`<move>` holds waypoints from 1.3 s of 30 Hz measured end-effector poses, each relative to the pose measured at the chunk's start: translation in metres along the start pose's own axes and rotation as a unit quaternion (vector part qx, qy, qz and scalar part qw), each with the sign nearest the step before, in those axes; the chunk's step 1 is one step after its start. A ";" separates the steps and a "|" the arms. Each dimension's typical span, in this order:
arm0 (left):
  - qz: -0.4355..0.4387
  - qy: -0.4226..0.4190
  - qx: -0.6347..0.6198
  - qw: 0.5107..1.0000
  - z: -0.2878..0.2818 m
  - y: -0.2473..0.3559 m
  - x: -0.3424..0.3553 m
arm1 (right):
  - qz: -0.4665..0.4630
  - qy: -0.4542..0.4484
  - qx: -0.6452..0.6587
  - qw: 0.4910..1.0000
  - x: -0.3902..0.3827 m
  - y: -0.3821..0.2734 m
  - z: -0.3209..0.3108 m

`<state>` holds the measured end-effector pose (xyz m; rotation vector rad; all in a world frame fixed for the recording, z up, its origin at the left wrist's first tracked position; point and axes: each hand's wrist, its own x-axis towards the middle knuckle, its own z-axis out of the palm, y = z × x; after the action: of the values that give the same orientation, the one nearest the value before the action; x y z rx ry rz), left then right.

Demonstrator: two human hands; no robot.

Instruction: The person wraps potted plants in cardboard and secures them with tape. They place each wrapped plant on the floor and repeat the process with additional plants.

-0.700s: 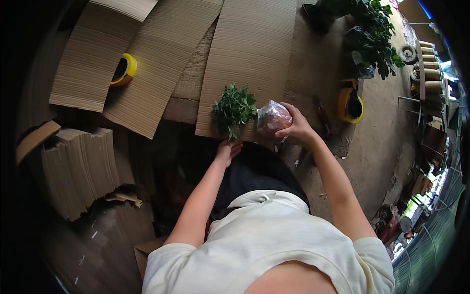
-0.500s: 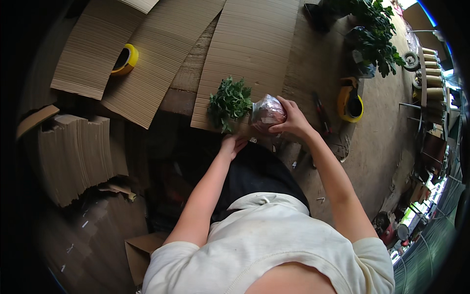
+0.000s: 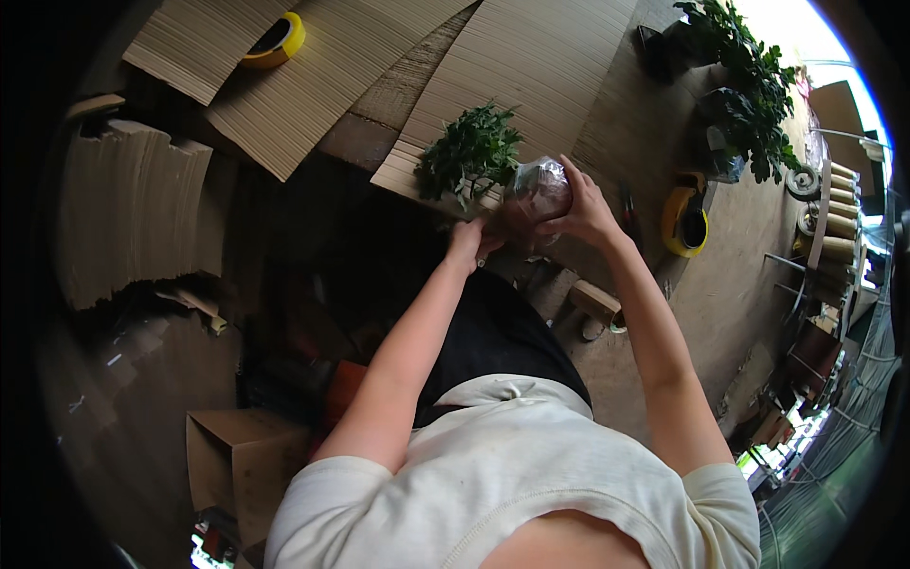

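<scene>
A leafy green potted plant (image 3: 469,152) lies on its side over the near edge of a cardboard sheet (image 3: 531,66), its foliage toward the left. Clear shiny plastic wraps its rounded reddish pot (image 3: 538,194). My right hand (image 3: 586,211) grips that wrapped pot from the right, thumb below and fingers over the top. Just below the leaves, my left hand (image 3: 467,245) has its fingers curled in near the lower left of the pot. What those fingers pinch, if anything, is hidden.
A yellow tape dispenser (image 3: 684,223) and a red-handled tool (image 3: 627,211) lie to the right. More wrapped plants (image 3: 749,114) stand at the far right. Another yellow tape roll (image 3: 282,43) rests on cardboard at the left, above a cardboard stack (image 3: 137,213). An open carton (image 3: 246,455) sits lower left.
The whole view has shifted and turned slightly. My left hand has come closer to the wrapped pot, its fingers now curled beside it. My right hand still holds the pot.
</scene>
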<state>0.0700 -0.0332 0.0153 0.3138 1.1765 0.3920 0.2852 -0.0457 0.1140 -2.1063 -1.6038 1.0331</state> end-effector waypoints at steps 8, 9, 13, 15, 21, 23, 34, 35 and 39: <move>0.029 -0.015 0.011 0.999 0.017 0.024 -0.005 | -0.023 0.071 -0.136 0.988 -0.011 -0.036 0.017; 0.035 -0.018 0.009 0.999 0.015 0.024 -0.002 | -0.037 0.064 -0.123 0.990 -0.006 -0.029 0.010; 0.023 -0.014 -0.009 1.000 0.012 0.016 0.003 | -0.061 0.059 -0.149 0.985 -0.007 -0.018 0.006; 0.031 -0.019 -0.015 0.999 0.014 0.018 0.002 | -0.059 0.052 -0.161 0.984 -0.008 -0.017 0.006; 0.010 -0.016 -0.028 0.999 0.019 0.025 -0.001 | -0.027 0.021 -0.147 0.988 0.007 -0.030 -0.003; 0.002 -0.028 -0.034 0.999 0.019 0.023 0.000 | -0.022 0.026 -0.140 0.990 0.004 -0.028 -0.002; 0.009 -0.023 -0.015 1.000 0.022 0.027 -0.008 | -0.041 0.084 -0.071 0.993 -0.006 -0.029 0.012; 0.006 -0.029 -0.009 1.000 0.020 0.026 -0.005 | -0.052 0.081 -0.073 0.993 -0.004 -0.027 0.010; -0.007 -0.025 -0.031 0.999 0.022 0.033 -0.007 | -0.047 0.083 -0.090 0.991 -0.006 -0.027 0.013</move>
<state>0.0840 -0.0076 0.0440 0.2607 1.1151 0.4049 0.2561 -0.0443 0.1238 -2.1418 -1.7502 0.6862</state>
